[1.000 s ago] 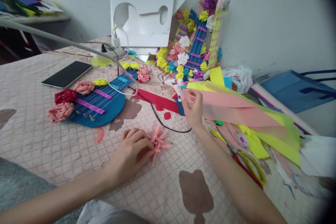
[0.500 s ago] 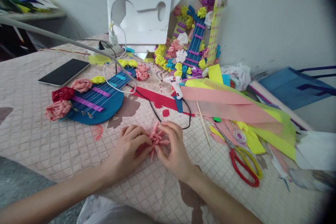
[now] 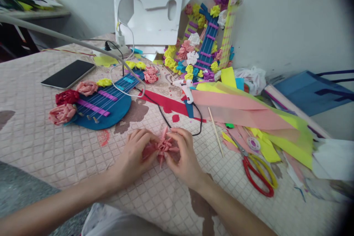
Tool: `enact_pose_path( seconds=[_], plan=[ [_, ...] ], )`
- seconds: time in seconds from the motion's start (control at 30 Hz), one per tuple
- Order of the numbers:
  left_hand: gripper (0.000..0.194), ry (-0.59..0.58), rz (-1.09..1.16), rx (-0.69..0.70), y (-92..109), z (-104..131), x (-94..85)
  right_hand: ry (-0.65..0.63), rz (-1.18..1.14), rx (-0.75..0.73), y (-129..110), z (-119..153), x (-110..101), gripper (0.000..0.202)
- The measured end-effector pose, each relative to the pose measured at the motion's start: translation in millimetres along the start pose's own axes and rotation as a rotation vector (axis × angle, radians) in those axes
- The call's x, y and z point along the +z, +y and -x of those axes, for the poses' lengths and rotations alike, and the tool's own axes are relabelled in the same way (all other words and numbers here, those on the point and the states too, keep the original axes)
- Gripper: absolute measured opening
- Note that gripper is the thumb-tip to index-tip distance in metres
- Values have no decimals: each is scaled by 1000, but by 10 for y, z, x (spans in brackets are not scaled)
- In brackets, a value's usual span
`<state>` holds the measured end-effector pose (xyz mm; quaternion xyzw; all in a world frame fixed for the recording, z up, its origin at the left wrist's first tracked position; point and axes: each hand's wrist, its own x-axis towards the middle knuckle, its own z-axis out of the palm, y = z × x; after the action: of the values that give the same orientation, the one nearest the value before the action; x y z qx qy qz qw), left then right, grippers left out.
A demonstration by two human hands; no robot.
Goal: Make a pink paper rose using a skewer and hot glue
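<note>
A pink fabric flower [image 3: 165, 145] with narrow folded strips sticking out is pinched between my two hands, low over the table. My left hand [image 3: 139, 152] grips its left side, thumb and fingers closed on the petals. On the other side my right hand [image 3: 182, 156] holds its right edge between thumb and fingertips. Beyond my left hand lies a blue toy guitar [image 3: 117, 108] with purple bars, pale strings and pink, red and yellow flowers. A white hot glue gun [image 3: 186, 89] rests past my right hand, its black cord looping close to the fingers.
Red-and-yellow-handled scissors [image 3: 258, 173], a wooden stick [image 3: 215, 131] and pink strips of fabric [image 3: 243, 107] lie to the right. A black-screened phone [image 3: 68, 74] is at the left. Decorated guitars [image 3: 207, 42] lean on the wall near a white foam board [image 3: 155, 25]. A white cable [image 3: 69, 38] crosses the upper left.
My left thumb and fingers have shifted slightly on the flower, and its centre looks fuller and more spread. My right hand stays nearly in place. The whole view has moved a little.
</note>
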<state>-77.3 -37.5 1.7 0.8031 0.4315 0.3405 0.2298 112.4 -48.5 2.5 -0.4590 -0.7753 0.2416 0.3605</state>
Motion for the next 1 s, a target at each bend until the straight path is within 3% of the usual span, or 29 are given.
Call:
enact_pose_path(
  seconds=[0.5, 0.8, 1.0],
  plan=[
    [17, 15, -123, -100, 38, -19, 60, 8, 13, -6, 8, -6, -3, 54],
    [14, 76, -4, -80, -9, 35, -32, 27, -136, 2, -20, 22, -45, 51],
    [18, 69, -27, -77, 4, 42, -18, 17, -12, -34, -28, -6, -36, 51]
  ],
)
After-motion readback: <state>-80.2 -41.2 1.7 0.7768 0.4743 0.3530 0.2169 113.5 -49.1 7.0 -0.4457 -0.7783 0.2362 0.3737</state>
